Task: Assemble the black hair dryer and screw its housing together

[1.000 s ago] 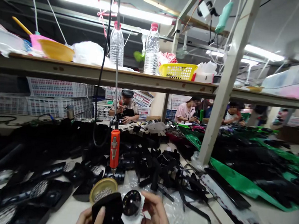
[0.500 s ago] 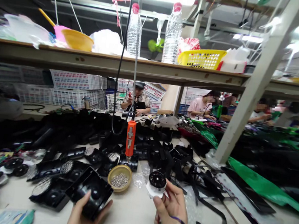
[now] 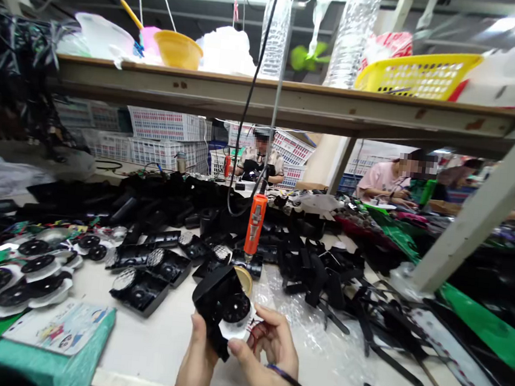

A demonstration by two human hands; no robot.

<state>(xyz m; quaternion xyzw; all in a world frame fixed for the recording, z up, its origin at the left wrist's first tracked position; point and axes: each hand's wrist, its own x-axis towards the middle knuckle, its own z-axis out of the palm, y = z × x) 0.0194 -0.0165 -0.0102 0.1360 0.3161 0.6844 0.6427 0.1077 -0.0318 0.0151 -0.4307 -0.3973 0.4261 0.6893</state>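
Observation:
My left hand [image 3: 201, 345] is closed around a black plastic housing [image 3: 214, 292], tilted above the table. Between the fingers of my right hand [image 3: 272, 349] is a round black part with a white backing [image 3: 236, 309] and thin red wires, brought right up against the open side of the housing. Whether it sits inside the housing I cannot tell. A dark cable [image 3: 293, 384] loops out below my right hand. Just behind the housing, a yellow bowl [image 3: 244, 280] is mostly hidden. Over it hangs an orange electric screwdriver [image 3: 255, 224], touched by neither hand.
Several black housings [image 3: 143, 291] lie left of my hands, beside a pile of round black-and-white parts [image 3: 34, 281]. A booklet [image 3: 60, 327] rests on a teal package at the front left. Black plastic arms [image 3: 397, 376] lie to the right. A shelf [image 3: 293, 105] crosses above; co-workers sit beyond.
My hands have come together, bringing the round part against the housing. The housing has turned and now covers much of the bowl. The view has swung left.

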